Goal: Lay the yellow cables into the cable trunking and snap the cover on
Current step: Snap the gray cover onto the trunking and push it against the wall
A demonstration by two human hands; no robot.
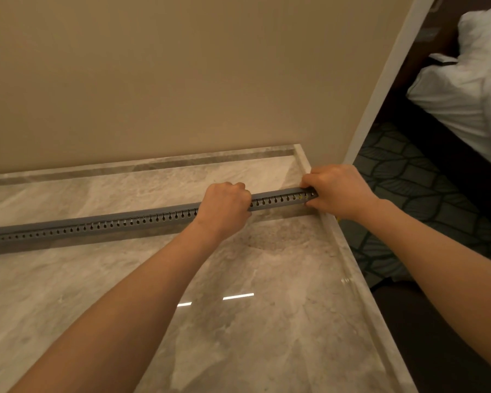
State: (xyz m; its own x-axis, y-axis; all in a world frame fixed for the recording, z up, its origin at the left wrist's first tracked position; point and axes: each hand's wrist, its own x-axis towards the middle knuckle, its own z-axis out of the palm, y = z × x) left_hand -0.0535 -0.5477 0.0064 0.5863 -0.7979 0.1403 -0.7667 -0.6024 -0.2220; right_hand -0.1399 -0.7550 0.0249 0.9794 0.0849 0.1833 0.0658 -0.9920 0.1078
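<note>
Most of the job looks done. The trunking [97, 231] lies flat across the counter [238, 336], running from the left edge of view to the counter's right rim, a little out from the wall [182, 80]. The cables [299, 197] are inside it, judging by the specks of yellow that show through a few side slots near the right end. No loose cable lies on the counter. A tiny yellow fleck under the right wrist may be a cable tail, but it is too small to tell.

A smooth grey cover [97, 221] sits along the top of the trunking for the whole visible run left of the hands, with no gap to be seen, so that stretch seems seated. Whether it has actually clicked home cannot be told from here.

The left grip [224, 205] is curled over the trunking, knuckles up, clamped down on it about two thirds of the way along. The right grip [338, 191] is clamped on the very end, fingers over the far side and thumb on the near side.

What is left, I judge, is the short stretch between and under the two hands. Pressing the cover down there until it snaps should finish the task, and a check along the full length would be wise.
</note>
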